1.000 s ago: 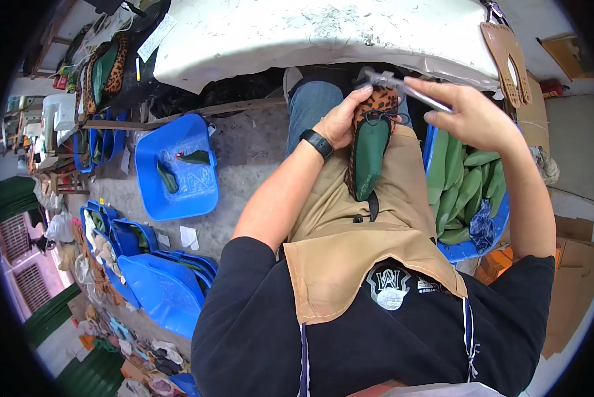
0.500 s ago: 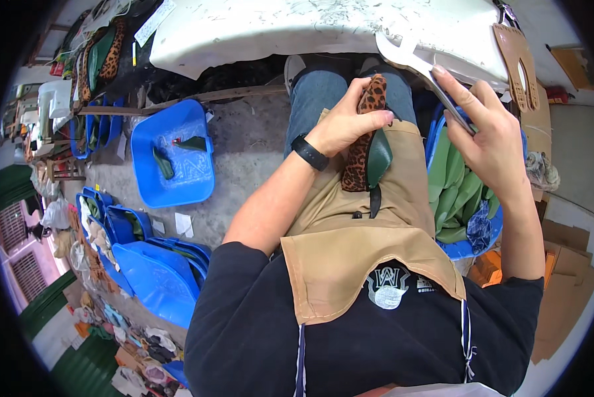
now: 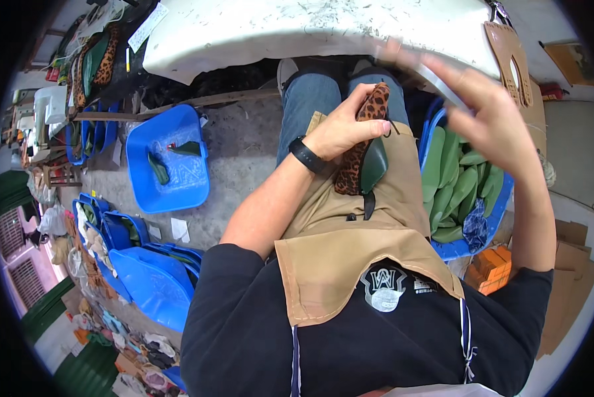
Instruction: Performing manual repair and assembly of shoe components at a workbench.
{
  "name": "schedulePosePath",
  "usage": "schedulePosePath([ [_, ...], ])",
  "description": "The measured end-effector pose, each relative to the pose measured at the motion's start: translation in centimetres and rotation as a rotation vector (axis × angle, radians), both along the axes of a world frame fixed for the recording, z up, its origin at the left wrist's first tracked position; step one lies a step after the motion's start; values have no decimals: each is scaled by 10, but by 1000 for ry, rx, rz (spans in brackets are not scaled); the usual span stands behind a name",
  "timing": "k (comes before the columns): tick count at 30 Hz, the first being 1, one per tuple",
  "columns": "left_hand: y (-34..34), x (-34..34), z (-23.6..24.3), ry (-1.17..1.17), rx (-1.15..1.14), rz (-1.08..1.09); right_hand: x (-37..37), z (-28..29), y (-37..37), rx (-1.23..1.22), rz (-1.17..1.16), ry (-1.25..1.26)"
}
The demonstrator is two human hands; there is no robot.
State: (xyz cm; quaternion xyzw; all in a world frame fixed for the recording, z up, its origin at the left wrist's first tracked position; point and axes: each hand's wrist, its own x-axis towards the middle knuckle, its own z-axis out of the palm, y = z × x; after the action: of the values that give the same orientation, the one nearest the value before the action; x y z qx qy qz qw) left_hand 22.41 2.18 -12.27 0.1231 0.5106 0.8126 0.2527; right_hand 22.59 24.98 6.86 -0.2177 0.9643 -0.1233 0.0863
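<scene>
**Leopard-print piece held on the lap, long axis running away from the body**

Leopard-print shoe piece (image 3: 362, 142) with a dark green part lies on my tan apron (image 3: 350, 245), over the lap. My left hand (image 3: 340, 129) grips it near the top end; fingers curled around it, thumb pressed on its side, so it's a closed grip on the piece. Black wristband (image 3: 308, 155) on that wrist.

Key relation: the piece runs lengthwise from the fingers down toward my belly; its far tip points up-frame toward the white worktable (image 3: 310, 30), its near end points back at me. Slight tilt to the right at the top. A thin dark strap hangs off the lower end.

My right hand (image 3: 492, 126) is raised to the right of the piece, apart from it, blurred. It holds a flat pale metal tool (image 3: 436, 76); exact finger pose I cannot tell, they look loosely bent around it. Left hand is the nearer one, already on the piece.

Beside my right: blue tub (image 3: 489, 218) of green sole pieces (image 3: 452, 185). On my left, a blue tray (image 3: 171, 165) on the floor.
</scene>
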Motion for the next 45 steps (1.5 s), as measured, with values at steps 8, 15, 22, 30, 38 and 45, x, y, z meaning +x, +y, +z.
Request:
schedulePosePath([
  [8,-5,-29,-18,-289,368,-269,-85,-41,19,-52,-127,-133],
  [15,-5,-38,-33,-473,430,-248,-143,-76,14,8,-285,77],
  [22,-10,-38,-25,-489,263,-108,-144,-73,8,148,-249,-18],
  [30,-20,-61,14,-473,631,-94,-61,-107,-6,-514,-344,-32],
  [38,1,-127,137,-115,826,-139,9,-148,-56,-2014,-103,-1319],
  [45,-7,-150,170,-21,807,-182,-4,-108,-77,-2012,-85,-1328],
])
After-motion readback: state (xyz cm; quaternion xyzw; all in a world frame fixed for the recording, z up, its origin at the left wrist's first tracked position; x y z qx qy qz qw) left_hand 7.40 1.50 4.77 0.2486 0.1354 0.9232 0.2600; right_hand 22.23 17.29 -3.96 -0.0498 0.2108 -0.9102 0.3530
